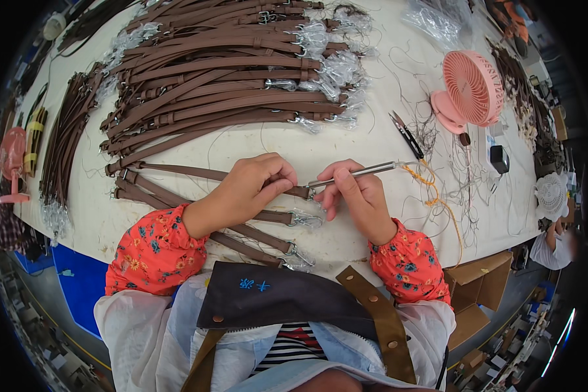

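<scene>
My left hand (248,189) is closed over a brown strap (196,171), thumb and forefinger pinched close to its end. From under the fingers comes the strap's tip with a metal clasp, partly hidden. My right hand (360,197) grips metal tweezers (372,169), their points reaching left to that tip. Several more brown straps (255,251) lie beneath and beside my left hand, some with plastic-wrapped metal hooks (300,219) at their ends. An orange cord (431,189) trails from near the tweezers' rear end down to the right.
Beyond my hands lies a large pile of brown straps (222,72), with another bundle (72,130) at left. Black-handled thread snips (406,136) rest near a pink fan (470,88) amid loose threads. A cardboard box (480,287) stands below the table's right edge.
</scene>
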`<action>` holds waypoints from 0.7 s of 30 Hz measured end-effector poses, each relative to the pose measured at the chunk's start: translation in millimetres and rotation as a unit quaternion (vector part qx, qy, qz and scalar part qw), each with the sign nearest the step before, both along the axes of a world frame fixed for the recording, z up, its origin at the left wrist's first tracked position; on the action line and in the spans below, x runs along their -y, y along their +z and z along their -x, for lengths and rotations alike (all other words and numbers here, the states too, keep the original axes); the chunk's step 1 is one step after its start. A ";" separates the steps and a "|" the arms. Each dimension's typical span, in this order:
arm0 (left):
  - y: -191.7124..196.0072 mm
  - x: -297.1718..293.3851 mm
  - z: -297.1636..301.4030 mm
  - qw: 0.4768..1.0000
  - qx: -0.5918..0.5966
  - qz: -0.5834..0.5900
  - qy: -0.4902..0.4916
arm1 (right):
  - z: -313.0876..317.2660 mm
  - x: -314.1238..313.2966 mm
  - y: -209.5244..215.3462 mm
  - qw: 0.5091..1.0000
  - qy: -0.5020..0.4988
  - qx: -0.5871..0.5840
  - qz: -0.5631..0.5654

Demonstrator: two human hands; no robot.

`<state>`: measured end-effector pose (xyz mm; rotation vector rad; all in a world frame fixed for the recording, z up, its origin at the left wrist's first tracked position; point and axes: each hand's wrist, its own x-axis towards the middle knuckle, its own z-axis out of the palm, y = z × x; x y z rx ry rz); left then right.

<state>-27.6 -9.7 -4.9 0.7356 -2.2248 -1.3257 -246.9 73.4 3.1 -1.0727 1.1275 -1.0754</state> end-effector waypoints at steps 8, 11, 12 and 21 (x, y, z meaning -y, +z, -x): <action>4.9 0.2 -0.3 0.996 -0.002 -0.090 0.023 | 0.7 -0.2 -1.6 1.000 0.018 -0.003 -0.003; 5.7 0.4 -0.8 0.997 0.012 -0.082 0.012 | 1.9 -0.4 -2.3 0.999 0.032 -0.031 -0.013; 5.6 0.2 -0.8 0.996 0.009 -0.086 0.011 | 1.3 -0.5 -2.4 0.999 0.029 -0.027 -0.014; 6.7 -0.2 -2.2 0.995 0.014 -0.094 -0.003 | 1.5 -0.3 -1.9 0.999 0.033 -0.030 -0.009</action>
